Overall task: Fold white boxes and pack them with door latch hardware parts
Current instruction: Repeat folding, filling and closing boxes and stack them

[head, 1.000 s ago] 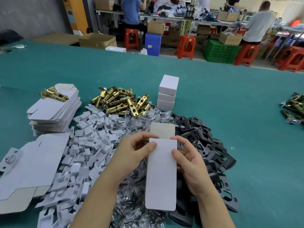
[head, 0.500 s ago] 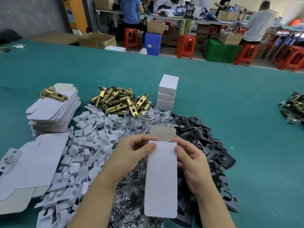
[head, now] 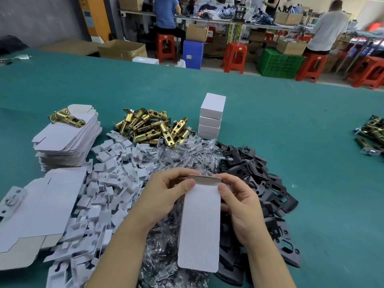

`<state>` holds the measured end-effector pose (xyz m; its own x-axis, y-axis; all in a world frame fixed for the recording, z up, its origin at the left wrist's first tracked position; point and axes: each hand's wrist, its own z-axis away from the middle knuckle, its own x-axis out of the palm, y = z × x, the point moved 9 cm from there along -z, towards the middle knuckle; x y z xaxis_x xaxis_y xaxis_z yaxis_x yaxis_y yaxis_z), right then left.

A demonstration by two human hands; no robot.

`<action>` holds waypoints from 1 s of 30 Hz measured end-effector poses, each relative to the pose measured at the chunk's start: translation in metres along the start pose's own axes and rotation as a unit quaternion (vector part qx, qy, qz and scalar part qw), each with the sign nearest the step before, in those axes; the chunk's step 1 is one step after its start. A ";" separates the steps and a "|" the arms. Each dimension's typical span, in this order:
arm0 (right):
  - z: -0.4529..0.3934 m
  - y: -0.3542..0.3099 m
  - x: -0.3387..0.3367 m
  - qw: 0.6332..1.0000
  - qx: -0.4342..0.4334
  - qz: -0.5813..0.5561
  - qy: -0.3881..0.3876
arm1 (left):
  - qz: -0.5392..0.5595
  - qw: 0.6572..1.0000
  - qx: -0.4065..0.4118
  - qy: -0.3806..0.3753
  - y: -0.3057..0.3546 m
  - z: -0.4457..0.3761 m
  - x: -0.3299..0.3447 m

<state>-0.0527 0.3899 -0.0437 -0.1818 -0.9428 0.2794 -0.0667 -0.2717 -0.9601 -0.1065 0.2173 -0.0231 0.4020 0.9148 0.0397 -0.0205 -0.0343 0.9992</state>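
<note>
I hold a long white box (head: pixel 200 223) upright over the parts piles. My left hand (head: pixel 164 196) grips its upper left edge, thumb on the front face. My right hand (head: pixel 242 206) grips the upper right edge, its fingers bending the brown-backed top flap (head: pixel 205 180) down. Brass door latches (head: pixel 153 127) lie heaped behind. A stack of closed white boxes (head: pixel 212 117) stands to their right. Flat unfolded boxes (head: pixel 66 140) are stacked at the left, one brass latch (head: pixel 66 118) on top.
White cardboard inserts (head: pixel 108 183), clear bags of screws (head: pixel 182 150) and black plates (head: pixel 264 183) cover the green table (head: pixel 291 132) around my hands. More flat boxes (head: pixel 41 206) lie near left. Dark latches (head: pixel 372 132) sit at far right. People work at benches behind.
The top flap, standing up behind the box before, has been folded forward and down by my fingers. Both hands keep their hold on the box.
</note>
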 end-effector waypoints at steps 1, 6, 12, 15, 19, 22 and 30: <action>0.000 0.000 0.001 1.000 0.000 0.005 -0.003 | 0.003 1.000 -0.001 0.000 0.000 0.000 0.000; 0.001 -0.001 0.005 1.000 -0.007 0.018 -0.011 | -0.016 1.000 0.009 -0.003 0.002 0.000 0.001; 0.000 -0.004 0.004 0.999 -0.015 0.032 0.003 | -0.047 0.999 0.010 0.002 -0.001 0.000 -0.002; -0.001 -0.001 0.000 0.999 -0.011 0.048 0.016 | -0.093 0.996 0.012 0.009 -0.003 -0.001 -0.003; -0.002 0.000 -0.004 0.998 -0.006 0.054 0.029 | -0.102 0.994 0.030 -0.002 0.003 0.000 0.001; -0.001 -0.002 -0.001 0.997 -0.018 0.078 0.016 | -0.100 0.994 0.034 -0.007 0.003 0.001 0.003; 0.005 -0.007 0.011 0.995 -0.025 0.099 -0.008 | -0.105 0.992 -0.036 -0.065 -0.014 0.001 0.012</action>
<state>-0.0492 0.3802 -0.0343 -0.1802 -0.9800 0.0850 -0.0806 -0.0714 -0.9942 -0.1002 0.2282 -0.0366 0.5196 0.8385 -0.1642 0.0121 0.1849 0.9827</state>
